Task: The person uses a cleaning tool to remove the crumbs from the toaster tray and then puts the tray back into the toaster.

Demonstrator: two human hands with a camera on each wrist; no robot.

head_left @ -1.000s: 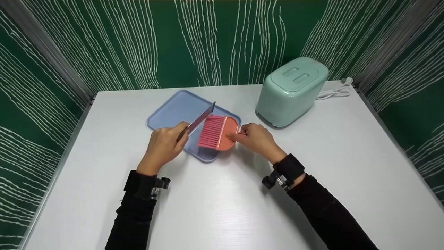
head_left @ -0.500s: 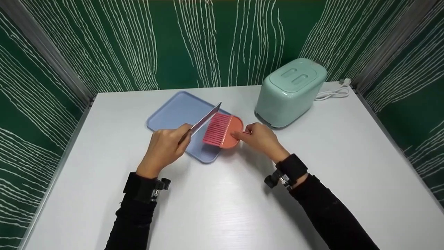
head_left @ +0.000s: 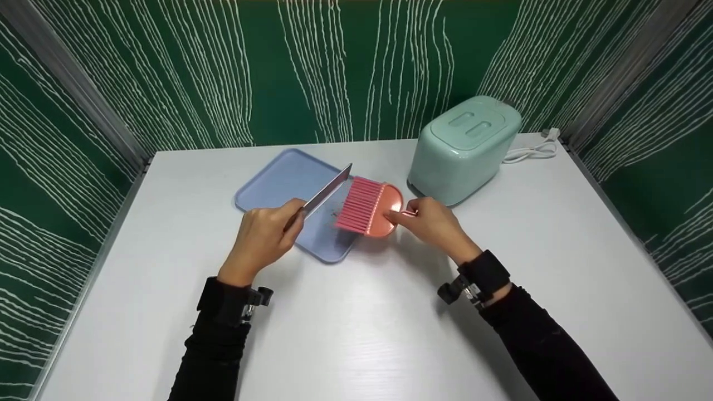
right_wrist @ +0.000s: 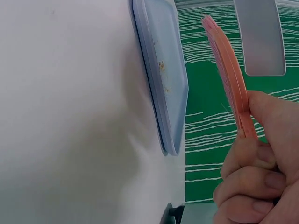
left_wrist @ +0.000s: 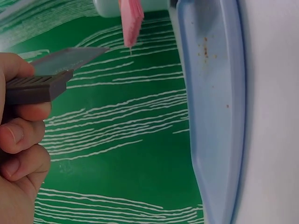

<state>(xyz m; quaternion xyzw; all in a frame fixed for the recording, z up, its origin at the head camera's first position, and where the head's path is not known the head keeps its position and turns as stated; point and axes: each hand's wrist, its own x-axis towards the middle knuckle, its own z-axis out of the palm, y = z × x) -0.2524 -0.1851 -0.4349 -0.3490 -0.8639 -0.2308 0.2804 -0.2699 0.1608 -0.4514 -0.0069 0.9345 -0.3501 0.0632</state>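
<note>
My left hand [head_left: 270,231] grips the dark ridged handle of a scraper [head_left: 328,188] with a flat rectangular metal blade. The blade slants forward and right above a light blue tray [head_left: 278,172]. In the left wrist view, fingers curl under its handle [left_wrist: 42,88]. My right hand [head_left: 437,225] pinches a flat brush [head_left: 384,210] by its thin handle. It has pink bristles and an orange rounded back, and is held over the tray's right edge, bristles toward the blade. Brownish crumbs [left_wrist: 205,49] lie on the tray, partly hidden by the brush in the head view.
A mint green toaster [head_left: 465,150] stands at the back right, close beyond my right hand. Its white cord [head_left: 532,151] lies coiled beside it. Green walls with white streaks [head_left: 301,72] rise around the white table [head_left: 356,328].
My right hand has carried the brush rightward, away from the scraper, uncovering crumbs on the tray. My left hand has barely shifted, still holding the scraper.
</note>
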